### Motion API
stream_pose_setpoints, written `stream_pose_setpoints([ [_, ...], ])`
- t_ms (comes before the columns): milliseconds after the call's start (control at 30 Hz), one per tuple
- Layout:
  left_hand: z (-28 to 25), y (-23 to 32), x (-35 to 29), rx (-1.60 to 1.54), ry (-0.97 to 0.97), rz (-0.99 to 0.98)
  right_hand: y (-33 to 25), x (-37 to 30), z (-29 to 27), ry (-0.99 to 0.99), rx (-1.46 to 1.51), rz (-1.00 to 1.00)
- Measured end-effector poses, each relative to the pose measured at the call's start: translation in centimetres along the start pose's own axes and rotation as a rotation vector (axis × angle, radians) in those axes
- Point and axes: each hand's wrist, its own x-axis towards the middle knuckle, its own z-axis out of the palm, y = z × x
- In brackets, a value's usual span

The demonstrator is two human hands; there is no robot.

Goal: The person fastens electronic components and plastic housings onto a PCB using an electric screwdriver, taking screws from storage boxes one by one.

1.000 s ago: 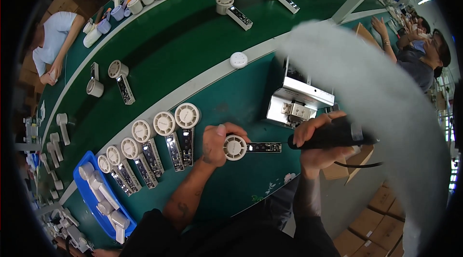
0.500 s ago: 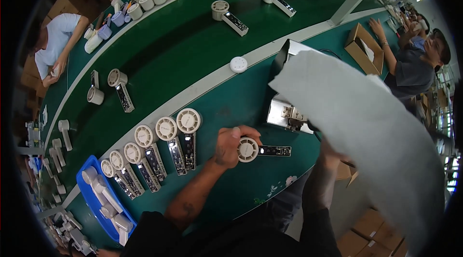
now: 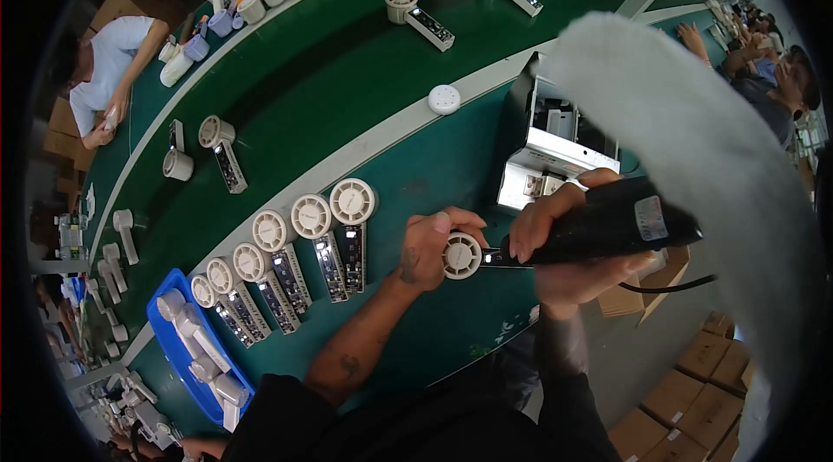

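My left hand (image 3: 427, 249) grips the round cream head of a handheld fan (image 3: 462, 255) flat on the green bench. Its handle has an exposed circuit board with a lit spot. In my right hand (image 3: 548, 221) is a black corded electric screwdriver (image 3: 599, 223), fingers wrapped round its body. This hand covers the far end of the fan's handle, and the tool's tip is hidden. Beside my left forearm, several similar opened fans (image 3: 311, 216) stand in a slanting row, boards facing up. A metal box-like fixture (image 3: 564, 150) stands beyond my right hand.
A pale sheet (image 3: 677, 98) hangs close at the right, blocking part of the view. At lower left sits a blue tray (image 3: 165, 323) of white parts. A green conveyor (image 3: 321, 72) carries more fans past a white round cap (image 3: 443, 99). Co-workers sit across and at right.
My right hand has come up from behind the pale sheet with the screwdriver, over the fan's handle. My left hand keeps its hold on the fan head. The view has shifted slightly.
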Motion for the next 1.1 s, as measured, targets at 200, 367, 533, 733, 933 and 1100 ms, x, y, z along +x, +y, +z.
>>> stream_pose_setpoints([
  [200, -0.1, 0.2, 0.0, -0.013, 0.008, -0.019, 2.6, 0.1, 1.6, 0.101, 1.071, -0.072],
  [367, 0.0, 0.2, 0.3, 0.022, -0.022, 0.018, -0.2, -0.3, 1.7, 0.003, -0.093, 0.006],
  [533, -0.1, 0.4, 0.4, 0.011, -0.014, 0.027, -0.5, -0.3, 1.9, 0.006, -0.104, 0.012],
  [733, -0.1, 0.0, 0.4, -0.012, -0.03, 0.09, -0.6, -0.3, 1.4, -0.016, -0.125, 0.003],
  [933, -0.2, 0.3, 0.3, -0.001, -0.035, 0.048, 0.7, -0.4, -0.3, -0.125, -0.127, -0.041],
  [1100, -0.1, -0.1, 0.0, -0.013, -0.023, 0.035, 1.4, -0.5, -1.6, -0.145, -0.004, -0.012],
])
